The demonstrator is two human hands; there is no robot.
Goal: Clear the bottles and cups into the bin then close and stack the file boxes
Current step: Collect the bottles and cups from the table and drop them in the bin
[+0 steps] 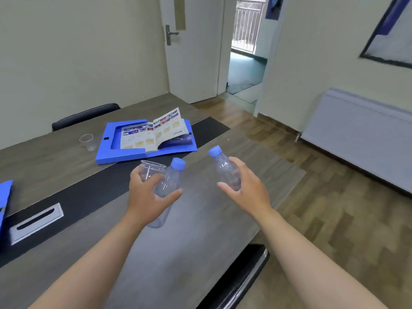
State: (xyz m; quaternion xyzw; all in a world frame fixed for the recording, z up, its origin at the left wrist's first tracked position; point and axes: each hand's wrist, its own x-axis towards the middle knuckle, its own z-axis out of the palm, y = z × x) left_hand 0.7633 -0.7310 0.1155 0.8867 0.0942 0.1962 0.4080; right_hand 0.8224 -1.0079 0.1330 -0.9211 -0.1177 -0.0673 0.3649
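My left hand (148, 195) grips a clear plastic bottle with a blue cap (172, 175) together with a clear plastic cup (150, 169), both held above the table. My right hand (244, 186) holds a second clear bottle with a blue cap (224, 167), tilted left. Further back an open blue file box (133, 156) lies flat on the table with an open booklet (156, 136) in it. Left of that box stands another clear cup (87, 141). The corner of a second blue file box (5, 197) shows at the left edge. No bin is in view.
The grey wooden table (200, 230) has a black centre strip and a metal cable hatch (36, 221). A black chair (84, 115) stands at the far side, another chair back (240, 277) at the near edge. An open door (194, 47) and a white radiator (356, 132) are beyond.
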